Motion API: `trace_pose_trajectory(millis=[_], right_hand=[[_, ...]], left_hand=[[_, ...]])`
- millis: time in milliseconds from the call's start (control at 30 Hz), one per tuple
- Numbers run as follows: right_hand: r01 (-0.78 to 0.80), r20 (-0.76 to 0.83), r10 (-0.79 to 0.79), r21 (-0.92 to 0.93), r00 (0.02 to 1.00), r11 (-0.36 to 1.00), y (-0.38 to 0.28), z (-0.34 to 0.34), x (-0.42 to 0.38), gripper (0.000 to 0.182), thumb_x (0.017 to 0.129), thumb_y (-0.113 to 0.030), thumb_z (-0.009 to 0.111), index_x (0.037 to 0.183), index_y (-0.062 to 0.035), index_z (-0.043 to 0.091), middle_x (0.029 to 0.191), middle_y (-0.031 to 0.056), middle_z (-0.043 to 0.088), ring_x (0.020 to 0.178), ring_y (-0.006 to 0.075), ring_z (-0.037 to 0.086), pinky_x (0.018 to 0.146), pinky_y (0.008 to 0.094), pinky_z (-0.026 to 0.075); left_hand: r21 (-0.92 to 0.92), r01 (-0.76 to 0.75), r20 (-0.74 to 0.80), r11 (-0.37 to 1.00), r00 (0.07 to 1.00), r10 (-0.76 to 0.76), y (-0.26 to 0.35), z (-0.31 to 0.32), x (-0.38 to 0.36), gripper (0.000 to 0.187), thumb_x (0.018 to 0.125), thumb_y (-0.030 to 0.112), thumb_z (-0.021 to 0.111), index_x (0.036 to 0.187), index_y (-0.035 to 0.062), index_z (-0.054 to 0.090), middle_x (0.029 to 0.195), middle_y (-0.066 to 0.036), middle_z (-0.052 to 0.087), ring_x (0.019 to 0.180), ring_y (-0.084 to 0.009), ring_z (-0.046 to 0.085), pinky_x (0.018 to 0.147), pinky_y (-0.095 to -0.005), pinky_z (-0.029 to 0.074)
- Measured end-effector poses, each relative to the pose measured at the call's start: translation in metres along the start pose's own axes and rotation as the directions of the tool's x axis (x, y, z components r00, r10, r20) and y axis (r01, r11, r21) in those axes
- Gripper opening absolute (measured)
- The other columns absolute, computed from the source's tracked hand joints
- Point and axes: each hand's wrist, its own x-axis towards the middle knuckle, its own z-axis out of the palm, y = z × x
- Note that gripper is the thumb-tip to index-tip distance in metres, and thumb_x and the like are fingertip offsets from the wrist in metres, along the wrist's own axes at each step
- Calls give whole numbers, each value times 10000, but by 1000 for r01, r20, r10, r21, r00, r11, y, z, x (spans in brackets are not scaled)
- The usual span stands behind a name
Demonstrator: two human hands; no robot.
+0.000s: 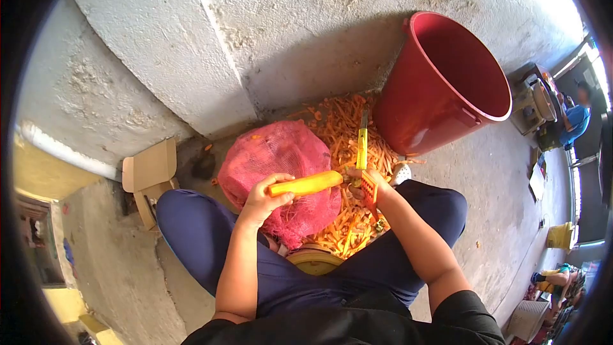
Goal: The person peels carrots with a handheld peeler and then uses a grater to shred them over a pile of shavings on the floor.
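Note:
My left hand point(264, 199) is wrapped around the thick end of a long, peeled carrot point(310, 184). The carrot's other end points right, toward my right hand point(379, 185). That hand is closed on a peeler with an orange-red ridged handle point(369, 193), its head close to the carrot tip. A yellow cutter knife point(362, 148), blade pointing away from me, overlaps the fingertips of my right hand; I cannot tell if they grip it too. Beneath and beyond both hands lies a heap of carrot peelings point(345, 220). A full pink mesh sack point(274, 153) stands behind my left hand.
A tall red bin point(415, 99) stands at the right against the rough wall point(306, 38). Between my legs is a yellowish round container rim point(313, 262). An open cardboard box point(150, 166) sits at left. A person in blue point(576, 121) is far right.

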Motion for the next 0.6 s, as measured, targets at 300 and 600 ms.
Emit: trace_pose_trajectory(millis=[300, 600], right_hand=[[99, -8, -103, -219, 995, 971, 0, 21, -8, 231, 810, -211, 469, 787, 1, 557, 563, 111, 543, 313, 99, 389, 293, 217, 283], [184, 135, -208, -954, 969, 238, 41, 21, -10, 339, 814, -327, 467, 869, 4, 517, 739, 233, 560, 733, 384, 547, 672, 435, 416]], left_hand=[[822, 31, 63, 569, 988, -145, -42, 19, 11, 500, 656, 184, 653, 1076, -6, 458, 951, -171, 562, 896, -255, 549, 782, -318, 414], [782, 73, -251, 619, 946, 205, -37, -3, 27, 371, 647, 231, 673, 909, 2, 544, 738, -194, 585, 733, -322, 584, 622, -353, 455]])
